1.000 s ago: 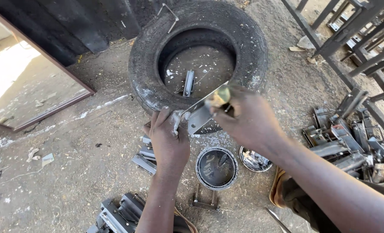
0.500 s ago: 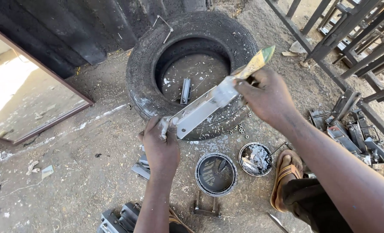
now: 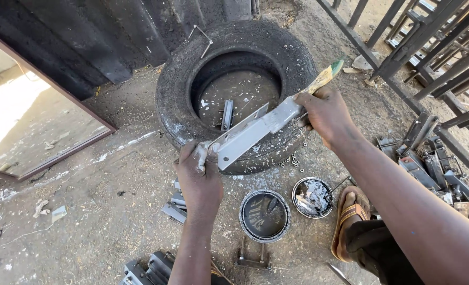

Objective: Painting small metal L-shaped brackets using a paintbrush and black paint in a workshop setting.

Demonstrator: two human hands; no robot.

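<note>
Grey-painted angled metal bracket [image 3: 255, 132], held over a worn rubber tyre [image 3: 176, 100]: lower end clamped by left hand [image 3: 198, 182] fingers; paintbrush [image 3: 323, 79] gripped in right hand [image 3: 326, 113]. Round paint tin [image 3: 264, 216] below.

grey metal bracket [image 3: 255, 132] — black tyre [image 3: 176, 100] | green-tipped brush handle [image 3: 326, 74]
</note>
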